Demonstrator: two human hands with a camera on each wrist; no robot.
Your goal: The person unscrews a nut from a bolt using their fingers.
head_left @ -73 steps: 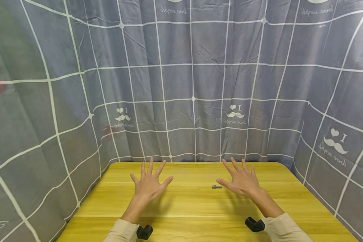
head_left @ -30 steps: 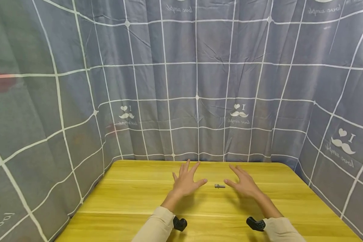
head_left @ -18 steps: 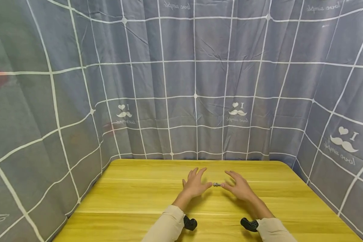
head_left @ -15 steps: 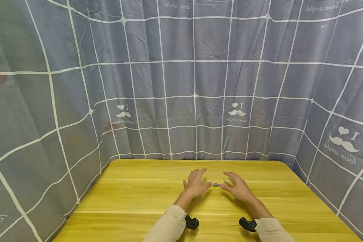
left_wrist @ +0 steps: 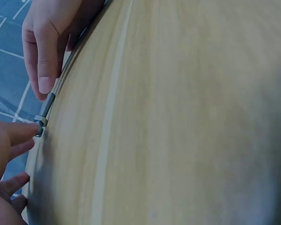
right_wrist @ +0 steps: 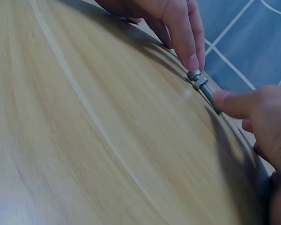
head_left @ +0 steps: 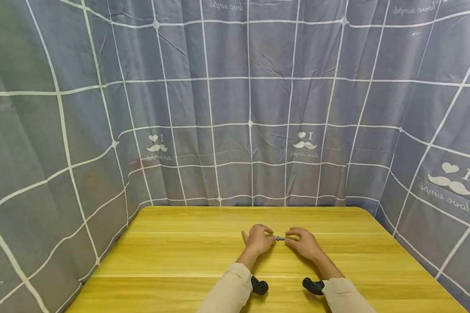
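A small metal bolt (head_left: 280,238) with a nut (right_wrist: 199,83) threaded close to its head lies lengthwise between the two hands, right at the tabletop. My left hand (head_left: 258,240) pinches the head end with thumb and fingertips. At the opposite end, the thumb and forefinger of my right hand (head_left: 305,245) close on the threaded shank (left_wrist: 48,104). The fingertips cover both ends of the bolt. The remaining fingers of both hands are bent beside it.
The yellow wood-grain table (head_left: 172,256) spreads around the hands. A grey curtain (head_left: 227,104) with white grid lines hangs behind and at both sides. Black wrist devices (head_left: 260,285) jut inward from the beige cuffs.
Both hands, spread wide with straight fingers at first, have come together at the bolt; the left travelled right. Their fingers have curled in and taken the bolt's two ends.
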